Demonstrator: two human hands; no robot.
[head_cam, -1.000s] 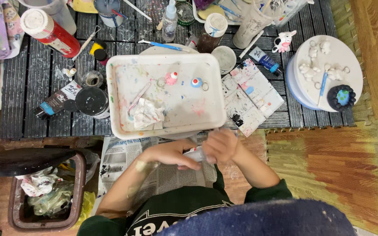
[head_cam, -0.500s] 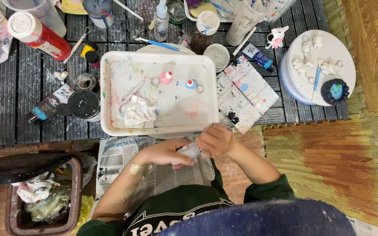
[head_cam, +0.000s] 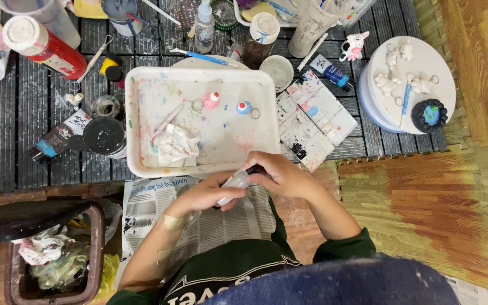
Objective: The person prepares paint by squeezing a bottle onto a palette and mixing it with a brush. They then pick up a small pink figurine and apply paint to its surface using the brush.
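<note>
i see my left hand (head_cam: 207,195) gripping a small clear bottle (head_cam: 234,184) while my right hand (head_cam: 280,175) closes on its dark cap (head_cam: 253,169), just below the white tray (head_cam: 142,169). a hard twist could spurt paint onto the newspaper (head_cam: 148,203) underneath.

Bright even light, soft shadows, mostly sharp

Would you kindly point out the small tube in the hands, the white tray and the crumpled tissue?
tube (head_cam: 234,183), head view, on its clear body between the hands.
tray (head_cam: 199,169), head view, on its near rim.
tissue (head_cam: 175,144), head view, on the middle of the wad in the tray.
</note>
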